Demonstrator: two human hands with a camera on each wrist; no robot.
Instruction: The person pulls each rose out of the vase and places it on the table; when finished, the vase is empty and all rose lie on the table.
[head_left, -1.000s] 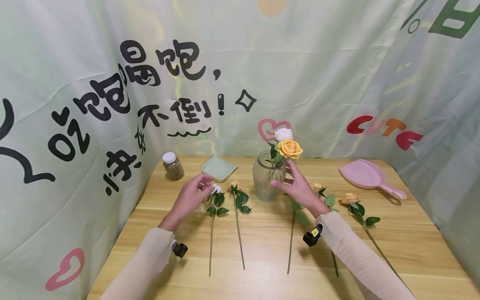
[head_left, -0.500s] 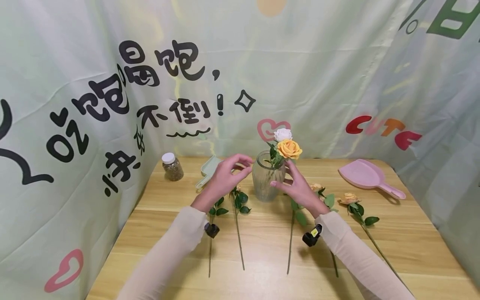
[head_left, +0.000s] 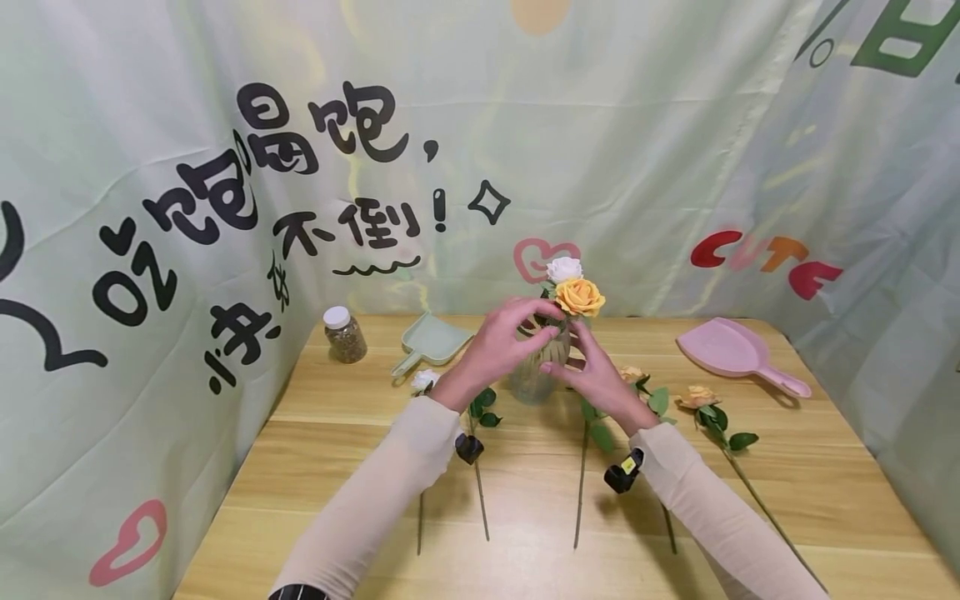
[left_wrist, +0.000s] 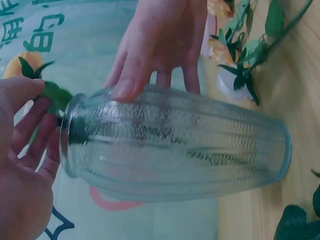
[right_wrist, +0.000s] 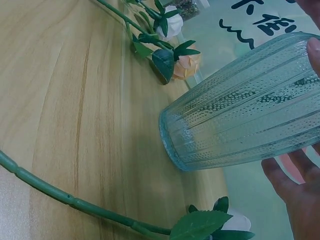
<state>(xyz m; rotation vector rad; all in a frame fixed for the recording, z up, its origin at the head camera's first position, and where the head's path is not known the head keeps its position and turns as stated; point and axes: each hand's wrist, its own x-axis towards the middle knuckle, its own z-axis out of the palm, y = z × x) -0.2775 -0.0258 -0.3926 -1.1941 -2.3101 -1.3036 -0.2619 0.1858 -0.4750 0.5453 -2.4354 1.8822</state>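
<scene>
A ribbed clear glass vase stands on the table, with an orange rose and a white rose rising from its mouth. My right hand holds its right side, thumb on the near glass and fingers behind. At the rim is my left hand, its thumb and relaxed fingers spread around the leaves under the orange rose. Through the glass in the left wrist view, a dark stem shows. Part of the vase's mouth is hidden by the left hand in the head view.
Left of the vase lie a white rose and a peach rose, partly under my left arm. More peach roses lie on the right. A lidded jar, pale green dustpan and pink dustpan are along the back.
My left hand has moved right, from over the white rose on the table to the vase's mouth beside the stems. The right hand stays on the vase.
</scene>
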